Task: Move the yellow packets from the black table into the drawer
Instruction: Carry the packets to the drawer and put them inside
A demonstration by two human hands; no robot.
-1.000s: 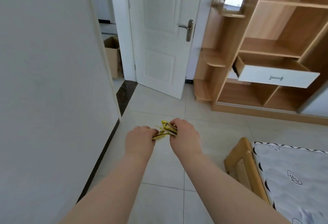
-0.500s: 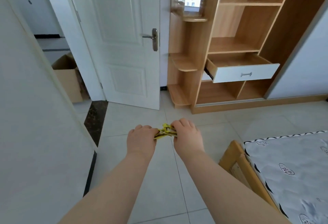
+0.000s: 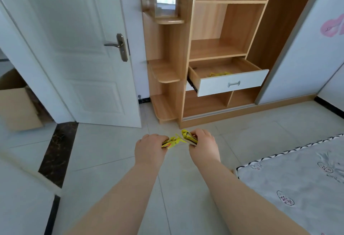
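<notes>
- My left hand (image 3: 149, 148) and right hand (image 3: 203, 146) each pinch a share of the packets (image 3: 183, 138) at centre, held over the floor.
- The drawer (image 3: 230, 83) stands open at 1 o'clock, well apart from them, some yellow already inside.
- I'd keep both grips firm, walk up, and let go only once past the white front.
- The floor ahead looks clear; I'd mind the bed (image 3: 297, 178) corner at 4 o'clock and the shelf (image 3: 163, 74) edges at 12.

Both forearms reach forward, left hand (image 3: 149, 146) and right hand (image 3: 203, 144) each curled in a closed grip.
</notes>
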